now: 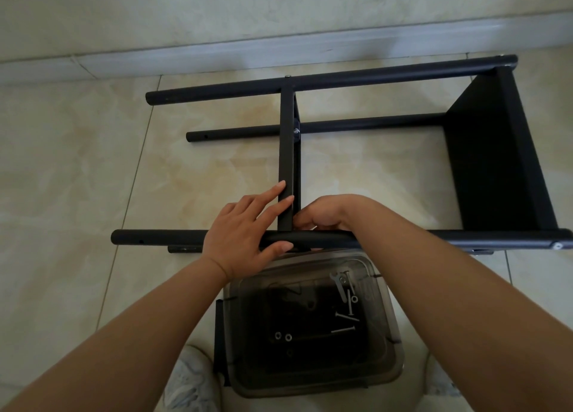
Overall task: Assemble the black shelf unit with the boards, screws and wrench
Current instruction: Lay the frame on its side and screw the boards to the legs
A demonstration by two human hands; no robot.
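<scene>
Two hands meet at the black metal shelf frame [372,126]: left hand [248,228], fingers straight, presses its narrow black middle board [286,163]; right hand [322,214], fingers curled, contents hidden.

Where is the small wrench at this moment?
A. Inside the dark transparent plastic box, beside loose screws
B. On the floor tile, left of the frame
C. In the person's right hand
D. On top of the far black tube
A: the wrench lies inside the plastic box next to loose screws, and neither hand holds it.
</scene>
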